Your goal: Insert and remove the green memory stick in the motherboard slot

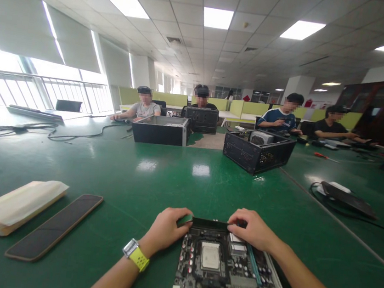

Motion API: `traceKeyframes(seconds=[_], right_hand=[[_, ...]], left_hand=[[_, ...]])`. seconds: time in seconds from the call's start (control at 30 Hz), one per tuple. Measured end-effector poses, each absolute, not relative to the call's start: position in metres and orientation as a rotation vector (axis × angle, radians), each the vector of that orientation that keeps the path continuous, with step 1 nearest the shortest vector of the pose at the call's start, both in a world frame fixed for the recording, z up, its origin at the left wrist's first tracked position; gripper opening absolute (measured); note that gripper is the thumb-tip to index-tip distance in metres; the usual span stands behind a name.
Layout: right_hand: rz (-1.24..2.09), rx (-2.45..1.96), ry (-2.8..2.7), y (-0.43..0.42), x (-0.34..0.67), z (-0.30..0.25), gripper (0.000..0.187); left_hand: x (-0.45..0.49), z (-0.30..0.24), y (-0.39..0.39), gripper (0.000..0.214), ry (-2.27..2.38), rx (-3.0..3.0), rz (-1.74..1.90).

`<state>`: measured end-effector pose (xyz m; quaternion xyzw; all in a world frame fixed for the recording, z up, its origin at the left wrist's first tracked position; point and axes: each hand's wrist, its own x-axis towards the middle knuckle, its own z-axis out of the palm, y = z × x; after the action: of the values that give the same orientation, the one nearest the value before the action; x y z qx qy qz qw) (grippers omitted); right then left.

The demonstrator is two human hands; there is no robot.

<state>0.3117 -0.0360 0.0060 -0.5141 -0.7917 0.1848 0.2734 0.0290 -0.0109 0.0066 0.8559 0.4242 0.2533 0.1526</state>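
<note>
A computer motherboard (228,282) lies on the green table (160,182) right in front of me, with a silver processor (210,256) in its socket. Along its far edge lies a long green memory stick (209,222). My left hand (166,228), with a yellow-strapped watch (135,254) on the wrist, has its fingers curled onto the left end of the stick. My right hand (251,228) pinches the stick's right end. Both hands press at the board's far edge.
A tan padded envelope (11,209) and a long dark wrist pad (54,226) lie to the left. Black computer cases (160,130) (257,150) stand further back. A flat black device with cable (345,198) lies right. Several people sit at the far side.
</note>
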Motion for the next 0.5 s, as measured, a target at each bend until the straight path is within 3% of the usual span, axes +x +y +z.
traceKeyframes(seconds=[0.5], right_hand=[[0.53, -1.237, -2.038, -0.0338, 0.3128, 0.0042, 0.008]], left_hand=[[0.0299, 0.0087, -0.0109, 0.015, 1.143, 2.411, 0.823]])
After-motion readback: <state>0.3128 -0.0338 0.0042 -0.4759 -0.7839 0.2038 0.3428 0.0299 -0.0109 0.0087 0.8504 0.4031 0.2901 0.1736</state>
